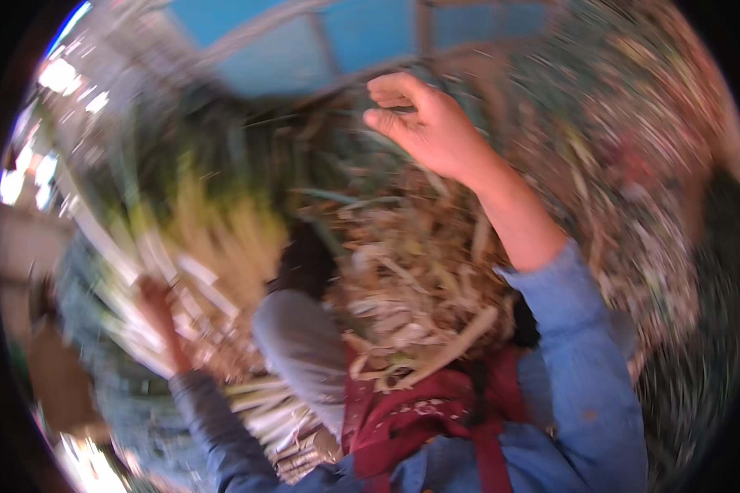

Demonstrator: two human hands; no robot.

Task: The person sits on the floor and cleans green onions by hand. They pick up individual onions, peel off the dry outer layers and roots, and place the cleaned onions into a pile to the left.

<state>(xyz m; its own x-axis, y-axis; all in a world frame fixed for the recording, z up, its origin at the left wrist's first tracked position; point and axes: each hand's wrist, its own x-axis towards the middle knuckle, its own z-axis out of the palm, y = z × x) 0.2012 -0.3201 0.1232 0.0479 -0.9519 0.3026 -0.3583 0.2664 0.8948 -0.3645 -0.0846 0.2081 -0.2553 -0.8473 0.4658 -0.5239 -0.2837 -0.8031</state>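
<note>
My right hand point(431, 123) is raised in front of me with its fingers loosely curved and the thumb apart. Nothing lies in it. Below it spreads a heap of dry peeled leaves and husks point(407, 259), between my legs. My left hand point(157, 302) reaches out to the left among long white stalks point(154, 252) with green tops, which look like leeks or large green onions. Motion blur hides whether its fingers grip a stalk or only touch the stalks. A pale peeled strip point(450, 351) lies across the edge of my dark red apron point(419, 413).
More white stalks point(265, 407) lie beside my left knee point(290, 345). Blue panels in a frame point(370, 37) stand ahead. To the right, loose leaf litter point(629, 203) covers the ground. A brown object point(61, 376), blurred, is at the far left.
</note>
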